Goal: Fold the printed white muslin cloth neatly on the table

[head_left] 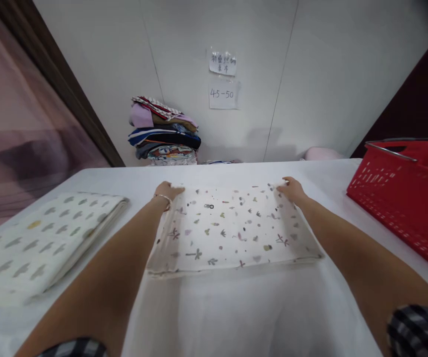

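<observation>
White tabletop (243, 173): red basket (410, 198), contents hidden; patterned cloth (232, 225), long axis left-to-right, far corners pinched by my left grip (166, 192) and right grip (291, 189).

Room right of hands (291, 190), then basket (403, 198)

middle cloth (232, 225): white, muted plant motifs | left cloth (55, 235): white, grey marks | basket (407, 203): red

Left grip (166, 192): pinches folded plant-print cloth (232, 225), far-left corner
Right grip (291, 190): pinches far-right corner
Red perforated basket (407, 203): counter (329, 183), right side
</observation>
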Motion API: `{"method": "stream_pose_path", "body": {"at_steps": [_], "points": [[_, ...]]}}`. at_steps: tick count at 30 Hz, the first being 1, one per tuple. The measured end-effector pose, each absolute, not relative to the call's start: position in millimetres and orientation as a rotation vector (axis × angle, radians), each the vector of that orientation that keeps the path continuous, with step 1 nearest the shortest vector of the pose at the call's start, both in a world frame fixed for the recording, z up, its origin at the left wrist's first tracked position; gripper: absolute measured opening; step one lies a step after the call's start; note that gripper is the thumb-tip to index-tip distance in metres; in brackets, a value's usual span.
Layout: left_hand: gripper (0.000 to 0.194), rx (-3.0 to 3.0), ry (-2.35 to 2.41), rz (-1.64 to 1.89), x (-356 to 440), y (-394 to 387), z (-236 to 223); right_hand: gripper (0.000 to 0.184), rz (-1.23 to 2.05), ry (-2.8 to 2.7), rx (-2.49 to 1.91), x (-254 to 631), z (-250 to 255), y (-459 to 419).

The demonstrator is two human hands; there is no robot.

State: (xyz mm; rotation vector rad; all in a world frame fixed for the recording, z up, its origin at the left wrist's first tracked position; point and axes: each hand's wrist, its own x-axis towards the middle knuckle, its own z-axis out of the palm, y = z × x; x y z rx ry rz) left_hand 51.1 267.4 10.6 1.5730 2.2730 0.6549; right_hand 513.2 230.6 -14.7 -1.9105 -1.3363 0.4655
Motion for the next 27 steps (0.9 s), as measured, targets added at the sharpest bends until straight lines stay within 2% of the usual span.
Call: {"method": "stream_pose_path", "body": {"at_steps": [4, 10, 15, 17, 20, 23, 27], "points": [[0.073, 1.623, 2.201, 0.490, 57.2, 250.7, -5.6, 0.057, 0.322, -1.588, -2.079, 512.9, -31.9, 221.8], [0.062, 1.649, 2.105, 0.526, 36.7, 166.6, -1.6, 0.051, 0.388, -1.694, -2.084, 527.4, -34.1, 162.5], [0.051, 1.557, 2.090, 0.766, 17.3, 88.5, 1.9, 0.040, 0.193, -1.884, -1.997, 516.0, -20.7, 104.7], [0.043, 1.477, 2.122, 0.904, 15.0, 63.6, 0.1, 0.035, 0.139, -1.962, -1.835, 492.3, -13.7, 83.8], [0.034, 1.338, 2.154, 1.007, 20.0, 35.7, -4.3, 0.027, 0.274, -2.046, -1.623, 436.6, -4.7, 58.0], [0.024, 1.308, 2.157, 1.019, 34.6, 16.6, -9.6, 0.023, 0.426, -2.125, -1.354, 371.4, 0.1, 40.6], [0.013, 1.436, 2.054, 0.990, 58.4, -0.7, -18.4, 0.017, 0.450, -2.218, -1.124, 300.4, -0.4, 27.5]]}}
